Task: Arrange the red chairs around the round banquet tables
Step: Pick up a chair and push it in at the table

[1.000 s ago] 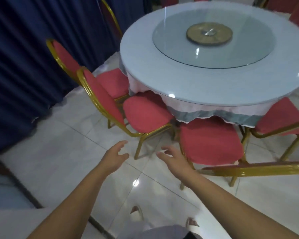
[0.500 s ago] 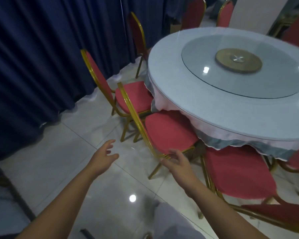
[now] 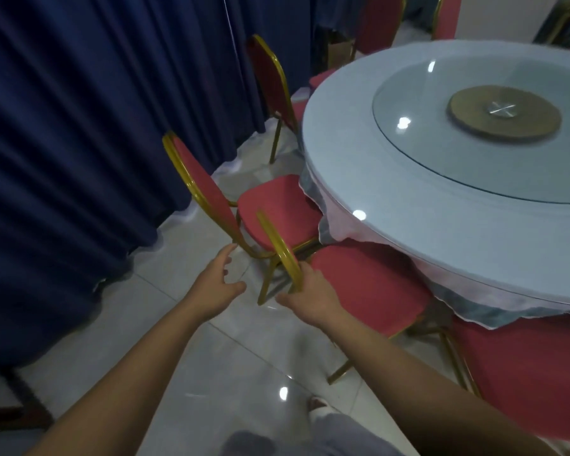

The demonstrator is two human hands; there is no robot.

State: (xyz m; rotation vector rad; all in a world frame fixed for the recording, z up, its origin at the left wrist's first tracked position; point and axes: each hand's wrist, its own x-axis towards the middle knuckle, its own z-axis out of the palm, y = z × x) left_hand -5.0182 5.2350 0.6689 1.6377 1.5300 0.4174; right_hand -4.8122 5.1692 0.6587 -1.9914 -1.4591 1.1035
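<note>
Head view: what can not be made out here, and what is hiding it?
Legs of the round table: hidden by the tablecloth.
Back of the nearest chair: seen edge-on, only its gold frame shows.
Grip of the right hand on that frame: unclear, the frame covers its fingers.
The lower-right chair: cut off by the picture's edge.
The far chairs: cut off by the top edge.

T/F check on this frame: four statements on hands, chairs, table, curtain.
1. The left hand grips a chair. False: it is open with fingers spread and grips nothing.
2. The right hand touches the gold backrest of the nearest chair. True.
3. The curtain is red. False: it is dark blue.
4. The round table carries a glass turntable. True.
</note>
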